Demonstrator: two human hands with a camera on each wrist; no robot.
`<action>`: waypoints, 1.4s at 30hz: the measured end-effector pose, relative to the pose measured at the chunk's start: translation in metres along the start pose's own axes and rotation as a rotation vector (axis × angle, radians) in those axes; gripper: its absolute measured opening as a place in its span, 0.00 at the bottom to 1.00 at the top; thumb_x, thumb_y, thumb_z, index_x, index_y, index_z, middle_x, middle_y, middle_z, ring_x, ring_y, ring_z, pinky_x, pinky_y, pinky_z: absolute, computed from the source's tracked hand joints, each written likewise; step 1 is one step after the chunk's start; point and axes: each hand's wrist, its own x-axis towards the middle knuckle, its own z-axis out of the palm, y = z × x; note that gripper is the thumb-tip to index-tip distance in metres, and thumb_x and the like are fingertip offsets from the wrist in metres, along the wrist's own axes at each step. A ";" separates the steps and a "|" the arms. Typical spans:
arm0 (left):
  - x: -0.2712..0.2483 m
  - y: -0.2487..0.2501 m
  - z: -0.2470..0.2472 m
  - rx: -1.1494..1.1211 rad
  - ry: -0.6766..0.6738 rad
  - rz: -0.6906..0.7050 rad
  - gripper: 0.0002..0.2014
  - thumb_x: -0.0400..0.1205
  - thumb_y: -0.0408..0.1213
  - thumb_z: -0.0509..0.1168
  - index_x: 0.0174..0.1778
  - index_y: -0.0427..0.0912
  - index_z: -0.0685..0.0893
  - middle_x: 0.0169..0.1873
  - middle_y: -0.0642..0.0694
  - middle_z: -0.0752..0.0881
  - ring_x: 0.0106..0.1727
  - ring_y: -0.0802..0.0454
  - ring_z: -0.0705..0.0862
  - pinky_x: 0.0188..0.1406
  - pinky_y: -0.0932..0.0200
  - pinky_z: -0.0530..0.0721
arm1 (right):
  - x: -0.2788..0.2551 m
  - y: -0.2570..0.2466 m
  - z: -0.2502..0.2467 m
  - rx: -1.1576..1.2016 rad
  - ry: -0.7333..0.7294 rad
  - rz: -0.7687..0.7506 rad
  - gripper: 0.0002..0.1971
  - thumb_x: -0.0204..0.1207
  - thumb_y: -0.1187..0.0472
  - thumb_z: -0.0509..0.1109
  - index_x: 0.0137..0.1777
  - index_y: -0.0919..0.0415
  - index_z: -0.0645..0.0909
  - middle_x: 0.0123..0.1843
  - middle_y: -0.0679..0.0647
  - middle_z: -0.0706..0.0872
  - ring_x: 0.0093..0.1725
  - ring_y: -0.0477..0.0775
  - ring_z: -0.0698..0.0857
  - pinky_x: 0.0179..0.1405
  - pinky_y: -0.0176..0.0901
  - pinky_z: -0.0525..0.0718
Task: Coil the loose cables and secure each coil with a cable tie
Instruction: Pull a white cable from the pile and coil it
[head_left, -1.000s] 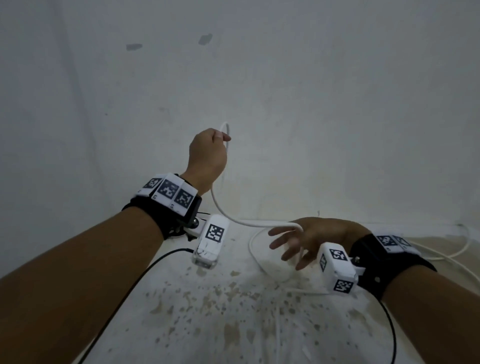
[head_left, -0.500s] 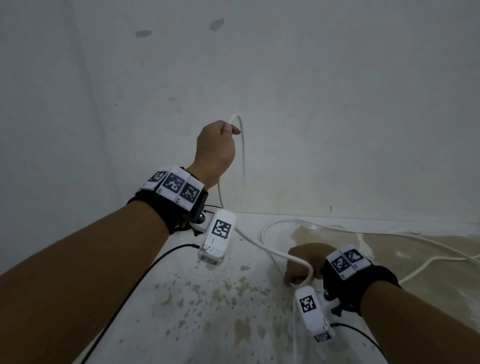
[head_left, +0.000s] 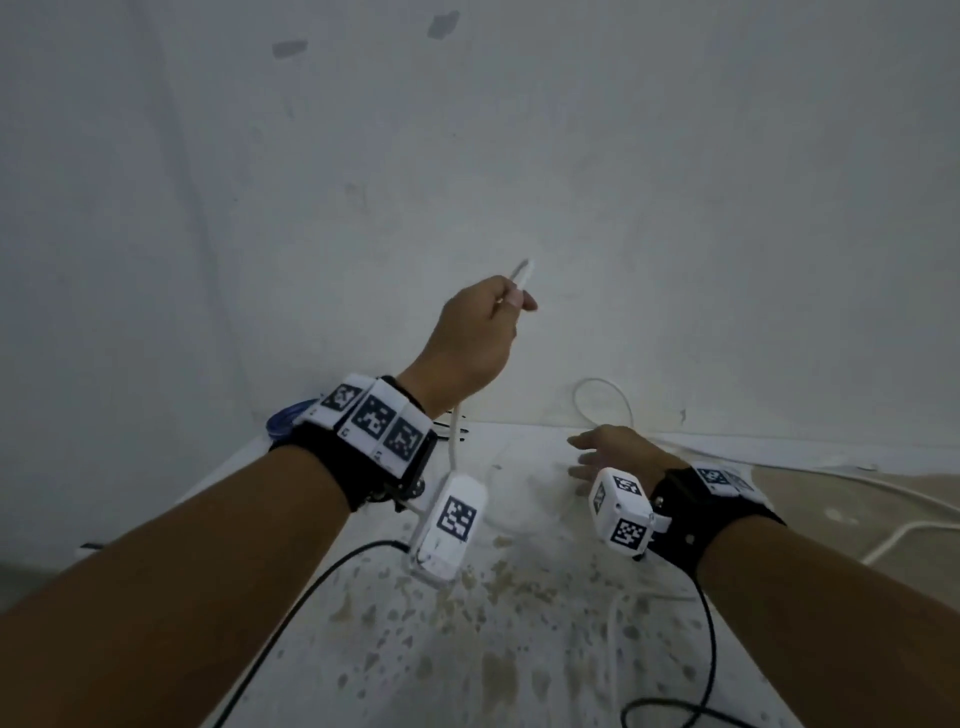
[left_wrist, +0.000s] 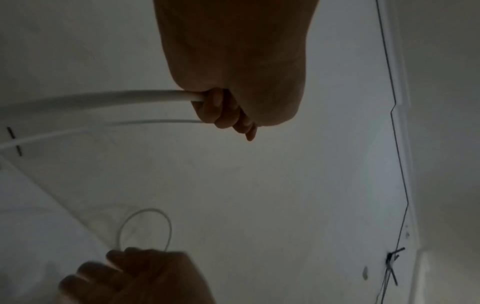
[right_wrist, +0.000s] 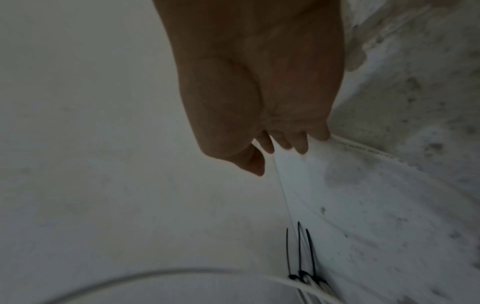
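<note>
1. Head view: the left hand (head_left: 470, 340) is up by the wall, squeezing a smooth, round white cable (head_left: 521, 272). The right hand (head_left: 613, 453) is low over the speckled floor (head_left: 467, 623), fingers spread.
2. Left wrist view: curled fingers (left_wrist: 221, 111) wrap the cable.
3. Right wrist view: thin black cable ties (right_wrist: 301, 253) bind a white coil on the floor.

White cable (head_left: 521, 274) raised in left hand (head_left: 470, 340), slack looping on floor, black cable ties (right_wrist: 301, 257) beside it

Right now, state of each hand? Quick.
Left hand: closed around the white cable, held up off the surface.
Right hand: open, fingers spread low over the surface, gripping nothing.
</note>
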 end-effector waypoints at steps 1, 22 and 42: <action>-0.008 -0.003 0.006 0.019 -0.053 0.005 0.12 0.89 0.36 0.55 0.47 0.43 0.84 0.26 0.51 0.77 0.22 0.64 0.72 0.24 0.71 0.69 | 0.001 0.004 0.002 0.029 -0.026 0.014 0.09 0.85 0.68 0.63 0.60 0.73 0.77 0.69 0.69 0.79 0.66 0.69 0.82 0.44 0.48 0.82; -0.065 -0.023 0.043 0.900 -0.337 -0.055 0.28 0.83 0.63 0.58 0.34 0.41 0.84 0.36 0.46 0.85 0.39 0.45 0.84 0.36 0.56 0.73 | -0.077 -0.058 -0.075 0.533 0.415 -0.356 0.19 0.87 0.53 0.61 0.33 0.60 0.71 0.23 0.51 0.65 0.15 0.47 0.58 0.19 0.36 0.56; -0.040 0.008 0.044 -0.531 0.091 -0.931 0.13 0.87 0.25 0.51 0.38 0.31 0.75 0.31 0.39 0.73 0.25 0.47 0.76 0.19 0.61 0.82 | -0.076 -0.022 -0.058 0.712 0.256 -0.264 0.18 0.90 0.51 0.51 0.53 0.64 0.76 0.24 0.50 0.62 0.17 0.47 0.58 0.18 0.36 0.58</action>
